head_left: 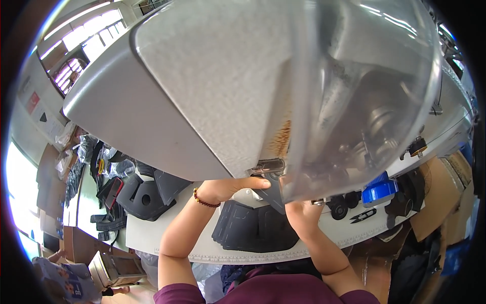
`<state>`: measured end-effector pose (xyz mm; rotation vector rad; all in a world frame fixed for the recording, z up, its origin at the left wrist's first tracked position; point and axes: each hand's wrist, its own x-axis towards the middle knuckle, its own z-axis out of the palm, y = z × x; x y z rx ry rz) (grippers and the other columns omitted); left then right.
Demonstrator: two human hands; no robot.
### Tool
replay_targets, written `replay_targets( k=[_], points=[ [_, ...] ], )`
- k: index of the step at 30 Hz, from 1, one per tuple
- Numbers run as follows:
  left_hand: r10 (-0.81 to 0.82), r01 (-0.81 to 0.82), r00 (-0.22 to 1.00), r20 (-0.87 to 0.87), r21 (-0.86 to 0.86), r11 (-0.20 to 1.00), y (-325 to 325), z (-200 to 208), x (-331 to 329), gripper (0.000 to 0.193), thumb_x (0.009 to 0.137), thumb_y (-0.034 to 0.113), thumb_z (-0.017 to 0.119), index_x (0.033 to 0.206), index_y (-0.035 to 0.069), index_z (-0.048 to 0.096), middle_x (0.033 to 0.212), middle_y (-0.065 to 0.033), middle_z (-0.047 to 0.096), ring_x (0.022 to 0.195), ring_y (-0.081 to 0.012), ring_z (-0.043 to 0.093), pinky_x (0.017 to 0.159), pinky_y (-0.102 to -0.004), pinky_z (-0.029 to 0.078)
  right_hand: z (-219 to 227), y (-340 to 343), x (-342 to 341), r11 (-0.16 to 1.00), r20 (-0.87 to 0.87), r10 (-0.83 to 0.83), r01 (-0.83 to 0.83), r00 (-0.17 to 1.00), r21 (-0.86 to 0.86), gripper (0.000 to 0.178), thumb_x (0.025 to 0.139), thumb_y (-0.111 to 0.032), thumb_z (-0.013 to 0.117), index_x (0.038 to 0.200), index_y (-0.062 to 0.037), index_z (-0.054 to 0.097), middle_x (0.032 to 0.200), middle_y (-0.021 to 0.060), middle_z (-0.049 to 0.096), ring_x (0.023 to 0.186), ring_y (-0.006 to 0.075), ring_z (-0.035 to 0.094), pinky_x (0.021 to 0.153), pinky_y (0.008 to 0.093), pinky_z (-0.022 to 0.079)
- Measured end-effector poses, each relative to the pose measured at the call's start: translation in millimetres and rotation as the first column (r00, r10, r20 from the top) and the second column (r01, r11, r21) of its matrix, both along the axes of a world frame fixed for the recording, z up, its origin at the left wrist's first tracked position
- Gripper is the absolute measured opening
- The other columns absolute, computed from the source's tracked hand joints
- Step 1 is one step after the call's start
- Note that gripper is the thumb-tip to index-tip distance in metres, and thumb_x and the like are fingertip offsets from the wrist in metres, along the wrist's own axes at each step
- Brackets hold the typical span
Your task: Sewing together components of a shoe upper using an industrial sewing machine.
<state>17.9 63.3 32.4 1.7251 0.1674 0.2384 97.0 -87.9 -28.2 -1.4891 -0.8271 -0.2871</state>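
A large silver-grey sewing machine (pixel 202 86) fills the upper view, with a clear plastic shield (pixel 374 101) at its right end. Below the machine head, a narrow dark panel (pixel 274 195) lies between my hands. My left hand (pixel 233 189) rests at that panel, thumb stretched toward the needle area; its other fingers are mostly hidden. My right hand (pixel 302 213) is at the panel's right side, its fingers blurred behind the shield. Just in front of both hands sits a stack of black padded panels (pixel 255 228) with pale marked lines.
More black panels (pixel 147 198) and straps (pixel 109 223) lie at the left. To the right are dark round pieces (pixel 338 206), black thread snips (pixel 363 216) and a blue round item (pixel 379 190). A ruler strip (pixel 233 259) runs along the table's front edge. Cardboard (pixel 433 195) stands beyond.
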Motion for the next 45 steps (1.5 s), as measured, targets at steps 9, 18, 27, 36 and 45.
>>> replay_targets(
  k=[9,18,27,36,45],
  points=[
    [0.339,-0.589,0.789,0.512,0.477,0.652,-44.8,-42.2,-42.0,0.03,0.065,-0.001,0.065,0.094,0.003,0.059,0.098,-0.0105,0.057,0.091,-0.025,0.054,0.076,-0.0336,0.043,45.5,-26.2,38.5,0.981,-0.049,0.177,-0.18,0.983,-0.07,0.014,0.068,-0.01,0.065,0.075,-0.004,0.055,0.064,0.0062,0.055,0.055,0.0192,0.054,0.052,0.0281,0.042],
    [0.048,-0.641,0.764,0.643,0.75,0.163,-75.3,-28.3,-8.6,0.03,0.058,0.002,0.059,0.087,-0.004,0.061,0.094,-0.0124,0.061,0.08,-0.0205,0.059,0.065,-0.0277,0.047,63.4,4.4,63.7,0.978,-0.024,0.181,-0.182,0.983,-0.101,0.013,0.07,-0.011,0.065,0.076,-0.0036,0.056,0.065,0.0072,0.057,0.057,0.0199,0.056,0.053,0.029,0.042],
    [-0.026,-0.55,0.835,0.55,0.832,-0.074,-79.7,-21.4,-14.0,0.011,0.065,0.0,0.061,0.074,-0.006,0.061,0.087,-0.0131,0.063,0.078,-0.0175,0.061,0.064,-0.022,0.051,46.2,-10.9,61.1,0.971,0.014,0.213,-0.21,0.977,-0.111,0.013,0.072,-0.012,0.064,0.078,-0.0032,0.058,0.067,0.0083,0.059,0.058,0.0208,0.057,0.055,0.0299,0.043],
    [0.047,-0.56,0.829,0.558,0.828,0.03,-79.9,-25.8,-14.7,0.018,0.065,0.001,0.06,0.082,-0.005,0.063,0.089,-0.0127,0.063,0.085,-0.0188,0.061,0.071,-0.0241,0.052,40.1,-4.2,57.5,0.969,0.048,0.224,-0.216,0.973,-0.123,0.012,0.074,-0.013,0.063,0.079,-0.0027,0.059,0.069,0.0094,0.061,0.06,0.0217,0.059,0.056,0.0309,0.044],
    [0.099,-0.587,0.81,0.579,0.802,0.111,-74.8,-25.7,-14.9,0.032,0.061,0.003,0.058,0.092,-0.001,0.063,0.092,-0.0093,0.06,0.084,-0.0209,0.061,0.068,-0.0254,0.051,29.0,-7.0,50.7,0.969,0.075,0.218,-0.207,0.973,-0.138,0.013,0.076,-0.014,0.063,0.08,-0.0023,0.061,0.07,0.0105,0.062,0.062,0.0226,0.06,0.058,0.0318,0.045]
  ],
)
